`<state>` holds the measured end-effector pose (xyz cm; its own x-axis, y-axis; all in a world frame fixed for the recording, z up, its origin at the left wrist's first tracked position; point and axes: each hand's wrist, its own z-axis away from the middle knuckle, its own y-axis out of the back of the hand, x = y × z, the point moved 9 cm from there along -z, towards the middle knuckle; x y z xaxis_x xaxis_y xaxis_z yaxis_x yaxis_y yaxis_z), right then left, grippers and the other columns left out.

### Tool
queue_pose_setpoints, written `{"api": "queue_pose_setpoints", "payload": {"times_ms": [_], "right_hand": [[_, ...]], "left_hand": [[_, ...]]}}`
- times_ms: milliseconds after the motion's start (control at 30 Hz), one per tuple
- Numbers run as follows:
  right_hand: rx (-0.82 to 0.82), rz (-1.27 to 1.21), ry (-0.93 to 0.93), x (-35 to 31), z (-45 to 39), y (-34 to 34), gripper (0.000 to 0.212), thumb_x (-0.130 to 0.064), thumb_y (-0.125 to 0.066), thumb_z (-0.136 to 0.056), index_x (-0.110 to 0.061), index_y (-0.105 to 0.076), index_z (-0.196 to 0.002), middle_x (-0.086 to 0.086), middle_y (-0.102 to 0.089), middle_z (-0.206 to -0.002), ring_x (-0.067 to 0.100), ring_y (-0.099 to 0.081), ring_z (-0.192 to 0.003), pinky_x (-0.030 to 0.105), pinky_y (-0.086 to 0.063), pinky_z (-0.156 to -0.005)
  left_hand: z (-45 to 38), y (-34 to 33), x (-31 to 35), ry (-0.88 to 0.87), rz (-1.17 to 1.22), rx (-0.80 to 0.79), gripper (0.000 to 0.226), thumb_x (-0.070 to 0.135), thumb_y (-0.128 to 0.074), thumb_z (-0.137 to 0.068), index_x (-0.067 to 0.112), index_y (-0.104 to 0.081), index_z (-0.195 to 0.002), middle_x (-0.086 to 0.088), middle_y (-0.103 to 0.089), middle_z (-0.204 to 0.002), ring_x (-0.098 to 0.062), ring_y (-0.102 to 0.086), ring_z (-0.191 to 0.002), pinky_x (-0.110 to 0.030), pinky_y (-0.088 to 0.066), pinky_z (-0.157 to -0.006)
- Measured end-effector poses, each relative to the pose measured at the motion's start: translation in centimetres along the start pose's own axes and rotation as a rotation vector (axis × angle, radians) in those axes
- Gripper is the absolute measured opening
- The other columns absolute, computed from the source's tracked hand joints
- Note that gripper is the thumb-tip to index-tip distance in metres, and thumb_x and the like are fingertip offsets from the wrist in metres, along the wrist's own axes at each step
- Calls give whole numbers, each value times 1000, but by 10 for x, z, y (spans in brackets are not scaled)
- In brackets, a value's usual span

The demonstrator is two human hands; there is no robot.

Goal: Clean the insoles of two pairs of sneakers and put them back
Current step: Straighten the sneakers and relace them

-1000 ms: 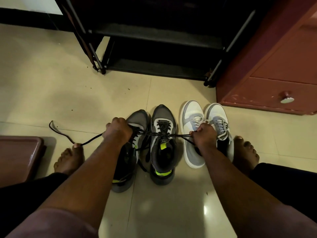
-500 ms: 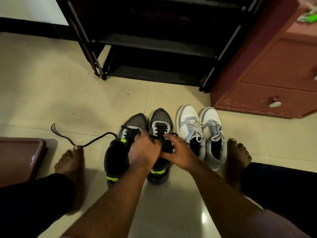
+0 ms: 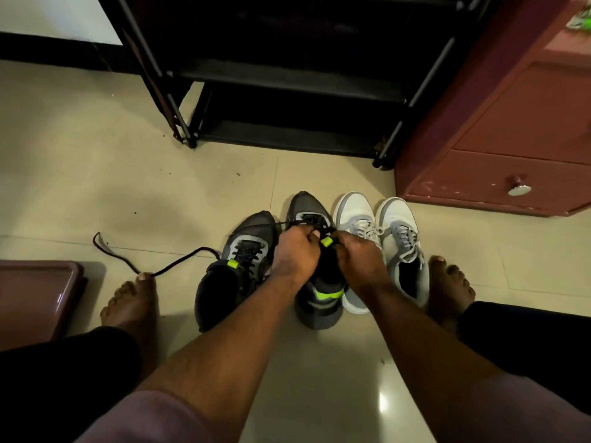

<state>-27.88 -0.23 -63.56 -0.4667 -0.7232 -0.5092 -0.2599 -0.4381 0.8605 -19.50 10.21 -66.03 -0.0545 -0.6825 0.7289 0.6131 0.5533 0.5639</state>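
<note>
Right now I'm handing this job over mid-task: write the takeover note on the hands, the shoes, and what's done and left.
Left hand and right hand both pinch the black laces at the tongue of the right dark grey sneaker.
Left dark grey sneaker beside it; its lace trails left across the floor.
White-grey pair stands to the right, laced.
No insole in view; whether any were cleaned can't be told.

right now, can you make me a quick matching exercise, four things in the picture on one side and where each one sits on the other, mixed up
Things:
1. white sneakers
2. loose black lace
3. black rack
4. drawer knob

Places:
A. on the floor tiles by the left foot
B. on the reddish cabinet at far right
C. just right of the dark sneakers
D. behind all the shoes

Pairs: 1-C, 2-A, 3-D, 4-B
</note>
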Motion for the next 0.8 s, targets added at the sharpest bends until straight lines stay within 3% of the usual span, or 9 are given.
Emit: {"api": "queue_pose_setpoints", "payload": {"times_ms": [100, 167, 300, 400, 467, 500, 567, 667, 800], "right_hand": [[-5, 69, 17, -6, 1, -9, 25, -8, -47, -92, -9, -64, -111, 18, -69, -100, 37, -64, -92, 37, -47, -74], [-93, 179, 25, -13, 3, -23, 22, -10, -47, -91, -10, -61, -108, 17, -68, -98, 39, -63, -92, 39, -47, -72], [-248, 240, -204, -9, -3, -27, 31, -13, -53, -85, -18, -57, -115, 13, -63, -113, 36, -58, -106, 39, -48, -84], [-216, 313, -77, -47, -15, -24, 55, -17, -60, -81, -29, -48, -133, 4, -51, -130, 29, -47, -116, 39, -41, -94], [-120, 80, 80, -94, -13, -22, 51, -6, -58, -82, -30, -55, -127, 0, -54, -124, 22, -49, -110, 33, -42, -92], [-160, -83, 67, -107, -7, -30, 45, -1, -56, -84, -25, -61, -121, 0, -57, -118, 19, -52, -106, 30, -46, -89], [-353, -325, -108, -110, 13, -67, 35, 1, -49, -88, -17, -65, -114, 2, -62, -114, 17, -58, -98, 27, -49, -83], [-481, -455, -359, -86, 42, -111, 34, -4, -42, -89, -17, -66, -107, 6, -67, -105, 25, -62, -96, 36, -53, -86], [-498, -725, -601, -67, 63, -129, 18, -23, -49, -98, -18, -64, -105, 4, -62, -84, 17, -58, -65, 31, -54, -61]], "left_hand": [[0, -2, -3, -17, 2, -103, 29, 26, -51, -100, 14, -67, -121, -10, -68, -119, -26, -63, -111, -31, -48, -97], [7, 4, -9, -38, -65, -151, 29, 23, -51, -100, 15, -65, -125, -9, -68, -120, -22, -64, -108, -28, -48, -93], [20, 81, -20, -85, -213, 151, 29, 14, -53, -93, 22, -69, -116, -6, -72, -104, -27, -67, -87, -39, -57, -81], [24, 119, -61, 90, -290, 110, 31, 33, -55, -96, 24, -65, -123, -6, -67, -120, -29, -62, -107, -38, -51, -92], [29, 121, -100, 239, -214, -20, 45, 56, -50, -94, 21, -69, -115, -10, -67, -117, -32, -60, -111, -36, -47, -92], [35, 118, -113, 286, -181, -57, 56, 68, -47, -89, 20, -70, -104, -11, -69, -109, -32, -63, -105, -36, -48, -88], [44, 116, -130, 341, -130, -29, 73, 87, -43, -73, 21, -67, -90, -8, -70, -94, -29, -66, -90, -38, -57, -78], [51, 115, -144, 415, 10, 53, 68, 85, -51, -69, 20, -66, -85, -6, -69, -84, -30, -69, -74, -40, -60, -57], [54, 116, -185, 555, 97, 224, 70, 79, -50, -71, 14, -66, -92, -13, -69, -95, -34, -67, -84, -46, -59, -78]]}}
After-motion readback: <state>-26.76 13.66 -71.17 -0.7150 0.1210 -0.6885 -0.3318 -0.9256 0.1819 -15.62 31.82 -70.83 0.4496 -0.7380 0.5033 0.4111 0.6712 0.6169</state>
